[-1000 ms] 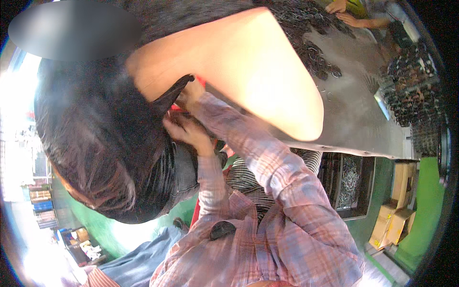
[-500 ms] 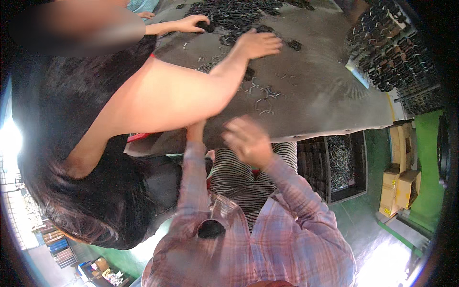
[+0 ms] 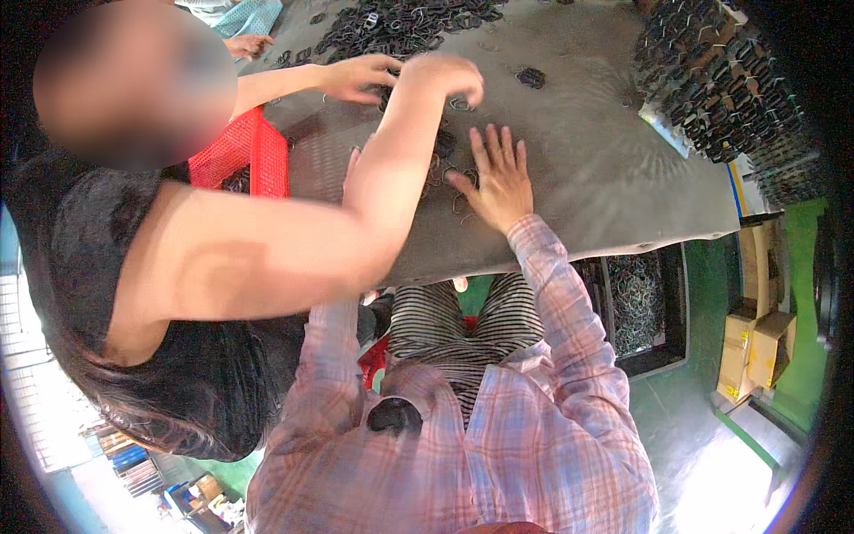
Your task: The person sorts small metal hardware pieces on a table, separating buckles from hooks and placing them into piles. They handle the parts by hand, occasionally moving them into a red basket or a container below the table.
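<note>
My right hand (image 3: 500, 182) lies palm down on the grey-brown table covering, fingers spread, with nothing held in it. Beside its thumb are thin metal wire rings (image 3: 458, 203), some partly under the hand. Most of my left hand (image 3: 353, 162) is hidden behind a co-worker's bare arm; only stretched fingertips show past it, and what lies under that hand is hidden. The co-worker's bent hand (image 3: 454, 76) hovers over a few dark and metal pieces, while their other hand (image 3: 360, 78) reaches to small black buckle-like pieces (image 3: 382, 27) heaped at the far side.
The co-worker (image 3: 249, 249) leans in from the left, their arm crossing in front of me. A red plastic basket (image 3: 271, 160) stands on the table's left. Bundles of dark pieces (image 3: 721, 80) are at the right. A dark crate of metal rings (image 3: 636, 298) and cardboard boxes (image 3: 747, 356) sit below.
My right hand has moved forward onto the table and spread flat. My left hand has reached forward behind the co-worker's arm. The co-worker's nearer hand has drawn back and curled; the red basket shows more.
</note>
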Available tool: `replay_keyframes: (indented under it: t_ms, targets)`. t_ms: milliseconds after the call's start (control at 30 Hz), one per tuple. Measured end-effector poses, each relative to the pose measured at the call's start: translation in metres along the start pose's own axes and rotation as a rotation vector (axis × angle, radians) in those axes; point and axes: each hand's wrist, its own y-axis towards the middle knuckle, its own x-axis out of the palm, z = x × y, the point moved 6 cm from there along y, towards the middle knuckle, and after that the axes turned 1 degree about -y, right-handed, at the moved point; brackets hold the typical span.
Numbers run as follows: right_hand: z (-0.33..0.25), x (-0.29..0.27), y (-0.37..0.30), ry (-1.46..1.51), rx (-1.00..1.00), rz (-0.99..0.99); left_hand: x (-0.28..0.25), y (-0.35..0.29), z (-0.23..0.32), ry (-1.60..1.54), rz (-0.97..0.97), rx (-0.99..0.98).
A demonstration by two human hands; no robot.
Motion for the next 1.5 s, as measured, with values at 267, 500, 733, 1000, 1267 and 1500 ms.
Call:
replay_keyframes:
  t_ms: [267,500,733,1000,1267,1500]
  targets:
    - [-0.028,-0.012,-0.035,0.115,-0.053,-0.067,0.054,-0.065,0.048,-0.009,-0.078,0.058]
    - [-0.008,-0.027,-0.038,0.202,0.041,0.042,0.092,-0.071,0.079,0.082,0.000,0.049]
    - [0.047,-0.051,-0.043,0.354,0.140,0.257,0.146,-0.053,0.107,0.090,0.052,0.040]
    - [0.087,-0.089,-0.057,0.438,0.328,0.315,0.139,-0.041,0.123,-0.115,-0.156,0.256]
    - [0.028,-0.095,-0.096,0.332,0.057,0.061,0.095,-0.123,0.097,0.379,-0.296,0.235]
    - [0.103,-0.137,-0.119,0.388,0.360,0.338,0.145,-0.062,0.127,0.413,-0.235,0.306]
